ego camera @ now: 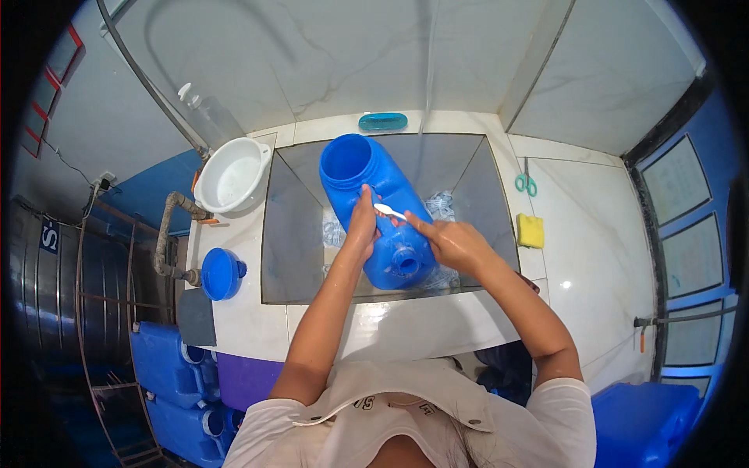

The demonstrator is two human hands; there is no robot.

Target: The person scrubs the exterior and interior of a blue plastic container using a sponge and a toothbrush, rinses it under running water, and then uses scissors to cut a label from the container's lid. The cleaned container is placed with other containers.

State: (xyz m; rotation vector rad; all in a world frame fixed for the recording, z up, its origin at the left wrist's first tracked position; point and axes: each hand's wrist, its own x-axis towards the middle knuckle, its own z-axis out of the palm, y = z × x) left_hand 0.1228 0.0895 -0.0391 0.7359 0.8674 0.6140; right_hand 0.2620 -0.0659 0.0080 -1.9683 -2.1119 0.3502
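A blue plastic water jug [404, 193] lies tilted over the tiled sink basin [292, 234], its wide uncapped mouth towards the back wall and a small round opening nearer me. My left hand [364, 225] is closed around the jug's handle. In my right hand [459, 243] is a slim white tool [390, 210], pointed at the handle area beside my left fingers; its working end cannot be made out clearly. Crumpled patterned plastic [440, 205] lies in the basin beneath the jug.
On the left ledge stand a white basin [231, 175], a blue funnel [220, 275] and a clear pump bottle [210, 114]. A teal brush [382, 121] sits on the back ledge. To the right are scissors [525, 182] and a yellow sponge [530, 231]. Blue jugs [167, 362] are stacked lower left.
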